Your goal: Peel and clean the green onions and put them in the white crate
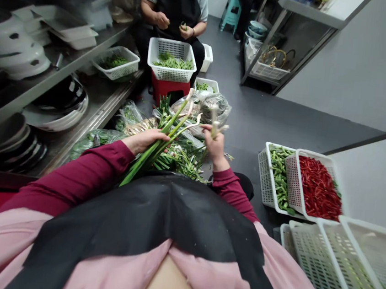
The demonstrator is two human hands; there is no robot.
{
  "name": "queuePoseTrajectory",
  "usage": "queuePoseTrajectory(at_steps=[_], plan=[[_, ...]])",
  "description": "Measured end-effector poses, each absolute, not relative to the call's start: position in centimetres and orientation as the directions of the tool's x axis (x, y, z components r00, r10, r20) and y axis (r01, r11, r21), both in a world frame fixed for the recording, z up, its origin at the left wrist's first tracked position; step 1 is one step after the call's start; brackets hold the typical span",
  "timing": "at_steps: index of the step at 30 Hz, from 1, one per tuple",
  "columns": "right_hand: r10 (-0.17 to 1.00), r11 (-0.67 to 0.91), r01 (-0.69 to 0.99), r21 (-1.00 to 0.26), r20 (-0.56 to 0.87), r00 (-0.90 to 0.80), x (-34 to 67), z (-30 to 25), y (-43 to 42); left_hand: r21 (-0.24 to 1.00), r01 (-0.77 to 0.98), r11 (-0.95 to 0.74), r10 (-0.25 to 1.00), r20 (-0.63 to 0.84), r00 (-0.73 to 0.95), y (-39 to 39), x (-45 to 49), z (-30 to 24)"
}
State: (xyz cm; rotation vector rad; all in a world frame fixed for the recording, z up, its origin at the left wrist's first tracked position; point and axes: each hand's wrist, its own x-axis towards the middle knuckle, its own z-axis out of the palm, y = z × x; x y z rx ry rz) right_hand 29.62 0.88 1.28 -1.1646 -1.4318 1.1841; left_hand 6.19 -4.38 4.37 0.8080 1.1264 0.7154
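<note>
My left hand [148, 140] is closed around several green garlic stalks [177, 123], their white bulb ends pointing up and away and their leaves running down towards my apron. My right hand [214, 144] is just to the right, fingers pinched on short pale stalk ends [217, 127] that are blurred by motion. One thin white tip from the bunch reaches close to its fingers. Below both hands lies a heap of loose green stalks [181, 159], with plastic bags of greens [214, 106] behind it. A bundle with pale roots [142, 126] lies to the left.
A co-worker [175, 4] sits opposite, both hands above a white basket [170, 74] of green pods on a red stool [162, 90]. Shelves [85, 52] with dishes line the left. Baskets of green [266, 184] and red peppers [319, 187] and stacked crates [320, 250] stand right.
</note>
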Motion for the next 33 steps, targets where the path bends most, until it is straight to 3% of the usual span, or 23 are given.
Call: queuePoseTrajectory(at_steps=[2, 4, 7, 11, 18, 21, 25, 28, 33], plan=[[0.957, 0.113, 0.087, -0.990, 0.085, -0.276, 27.0, 0.4, -0.5, 0.846, -0.082, 0.527, 0.831, -0.492, 0.261, -4.4, 7.2, 4.8], [0.951, 0.039, 0.006, -0.999, 0.035, -0.308, 24.7, -0.6, -1.5, 0.856, -0.044, 0.516, 0.838, -0.493, 0.234, -4.6, 8.3, 5.1], [0.969, -0.097, -0.159, -0.982, -0.057, -0.241, 23.4, -1.4, -1.9, 0.888, 0.051, 0.457, 0.875, -0.459, 0.153, -4.5, 8.7, 5.0], [0.984, -0.121, -0.255, -0.959, -0.082, -0.161, 24.6, -1.4, -1.3, 0.935, 0.086, 0.343, 0.939, -0.343, -0.012, -4.1, 6.9, 4.2], [0.990, -0.109, -0.252, -0.962, -0.081, -0.119, 24.5, -1.5, -1.2, 0.905, 0.380, 0.190, 0.939, -0.281, 0.200, -5.3, 8.0, 4.5], [0.959, -0.161, -0.192, -0.968, -0.108, -0.261, 24.8, -1.5, -1.3, 0.905, 0.376, 0.199, 0.921, -0.303, 0.243, -5.7, 8.8, 4.7], [0.816, -0.182, -0.021, -0.983, -0.140, -0.561, 26.4, -1.2, -0.9, 0.901, 0.261, 0.347, 0.866, -0.414, 0.280, -5.9, 8.0, 5.2], [0.753, -0.102, 0.037, -0.994, -0.101, -0.650, 27.4, -1.0, -0.4, 0.906, 0.222, 0.361, 0.844, -0.418, 0.335, -6.0, 7.3, 5.2], [0.726, 0.136, 0.237, -0.962, -0.067, -0.684, 27.8, -1.5, -0.2, 0.902, 0.312, 0.298, 0.848, -0.400, 0.347, -6.1, 7.2, 4.6]])
